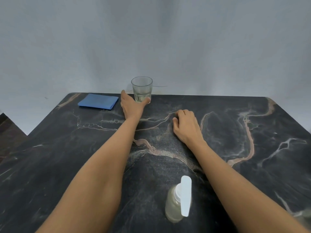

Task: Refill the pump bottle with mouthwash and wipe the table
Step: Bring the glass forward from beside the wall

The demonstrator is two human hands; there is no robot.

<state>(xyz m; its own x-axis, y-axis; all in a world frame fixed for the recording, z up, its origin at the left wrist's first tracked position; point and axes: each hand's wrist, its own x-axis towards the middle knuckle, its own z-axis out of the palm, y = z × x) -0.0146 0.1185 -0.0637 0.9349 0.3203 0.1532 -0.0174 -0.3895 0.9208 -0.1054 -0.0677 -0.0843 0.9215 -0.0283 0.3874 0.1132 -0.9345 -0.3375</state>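
At the far edge of the table (218, 125) stands the glass (141, 88), a clear, smooth tumbler that tapers toward its base and holds only a shallow layer of pale, nearly colourless liquid. The left hand (132, 106) reaches up to the glass with fingers straight and together, lying just left of it with a slight gap. The thumb is spread wide and touches the front of its base. Right of the glass and nearer the person, the right hand (185, 125) rests on the tabletop, fingers loosely curled under and holding nothing. Left of the glass lies a blue cloth (98, 101), matte and folded into a flat rectangle. Well nearer the person than the glass, between the forearms, stands the pump bottle (171, 206). It is rounded and translucent, cloudy with pale yellowish liquid nearly to the shoulder, and capped by a white plastic pump head. The tabletop is dark, stone-like, with round corners and pinkish-tan and white veins.
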